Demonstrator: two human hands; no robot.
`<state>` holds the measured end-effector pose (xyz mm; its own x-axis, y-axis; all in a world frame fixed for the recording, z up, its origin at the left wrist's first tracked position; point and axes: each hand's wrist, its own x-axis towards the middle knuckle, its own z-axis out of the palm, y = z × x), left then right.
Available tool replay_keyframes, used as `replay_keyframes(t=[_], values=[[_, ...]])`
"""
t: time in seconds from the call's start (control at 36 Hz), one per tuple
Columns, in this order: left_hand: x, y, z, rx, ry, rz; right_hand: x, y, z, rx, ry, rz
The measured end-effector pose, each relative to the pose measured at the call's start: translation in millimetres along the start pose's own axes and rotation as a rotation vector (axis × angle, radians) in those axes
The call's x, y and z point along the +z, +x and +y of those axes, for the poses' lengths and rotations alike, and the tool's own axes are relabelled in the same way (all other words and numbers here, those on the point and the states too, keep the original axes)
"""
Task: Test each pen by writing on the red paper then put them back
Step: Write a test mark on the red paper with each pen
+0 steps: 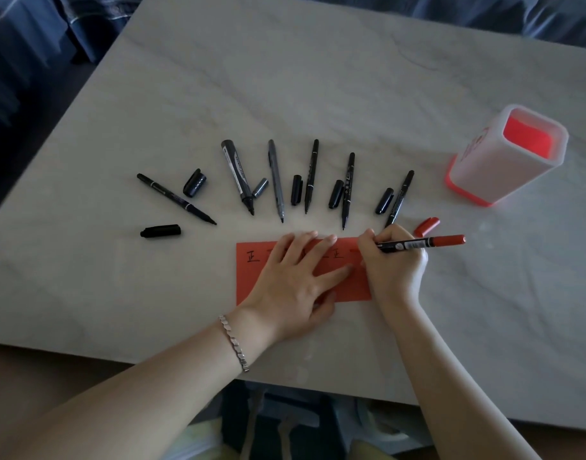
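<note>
Left hand (293,280) flat on paper (251,280), right hand (392,260) grasping red pen (421,243). Risks: paper slipping, ink smearing under palm, uncapped pens (313,175) rolling or drying.

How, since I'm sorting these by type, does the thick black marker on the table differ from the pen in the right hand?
The thick black marker is fat-barrelled; the red-ended pen is slim. The marker is all dark; the pen has a red rear end. The marker lies loose on the table; the right hand grips the pen over the red paper. Both are outside the pen holder.
</note>
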<state>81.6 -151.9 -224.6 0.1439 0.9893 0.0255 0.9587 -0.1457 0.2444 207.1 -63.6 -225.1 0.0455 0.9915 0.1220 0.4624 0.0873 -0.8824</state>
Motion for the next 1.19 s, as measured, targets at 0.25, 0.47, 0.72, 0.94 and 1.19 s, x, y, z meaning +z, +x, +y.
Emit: replay_keyframes(t=[0.25, 0.47, 0.72, 0.94, 1.19], values=[[-1.2, 0.7, -0.4, 0.001, -0.007, -0.001, 0.4, 1.9, 3.2, 0.001, 0.005, 0.005], [-0.6, 0.5, -0.7, 0.015, -0.025, 0.006, 1.6, 1.3, 3.6, -0.032, -0.026, 0.037], [-0.9, 1.0, -0.8, 0.013, -0.027, 0.018, -0.9, 2.2, 2.1, 0.006, 0.041, -0.024], [-0.5, 0.4, -0.9, 0.012, -0.016, 0.018, -2.4, 0.8, 0.1, -0.012, 0.027, -0.047], [0.5, -0.3, -1.3, 0.024, -0.017, 0.010, -0.9, 0.6, 0.9, -0.026, -0.013, -0.010]])
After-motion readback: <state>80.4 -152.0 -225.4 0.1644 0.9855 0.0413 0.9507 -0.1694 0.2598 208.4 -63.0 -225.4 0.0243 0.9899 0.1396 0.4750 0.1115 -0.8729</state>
